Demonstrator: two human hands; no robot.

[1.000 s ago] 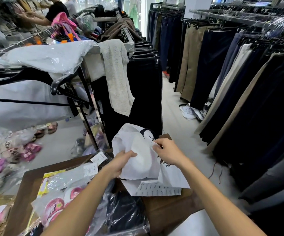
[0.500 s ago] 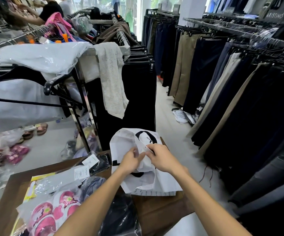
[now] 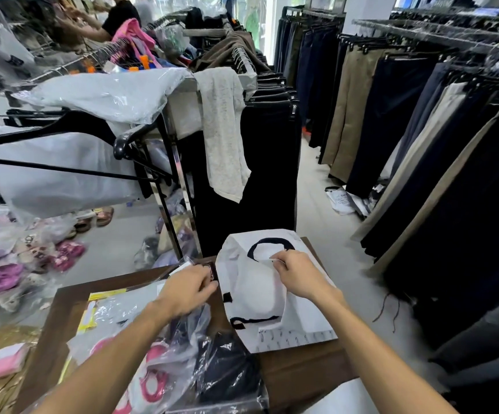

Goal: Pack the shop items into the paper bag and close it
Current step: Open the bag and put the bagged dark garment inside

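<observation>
Paper bag (image 3: pixel 260 297) pinched at its top by right hand (image 3: pixel 299 276); left hand (image 3: pixel 190 289) beside it, gripping a plastic-wrapped item (image 3: pixel 212 271).

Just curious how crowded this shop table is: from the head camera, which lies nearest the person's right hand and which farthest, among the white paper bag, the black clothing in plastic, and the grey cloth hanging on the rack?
1. White paper bag: in the right hand.
2. Black clothing in plastic: lower left, on the table.
3. Grey cloth: far, on the rack.
</observation>
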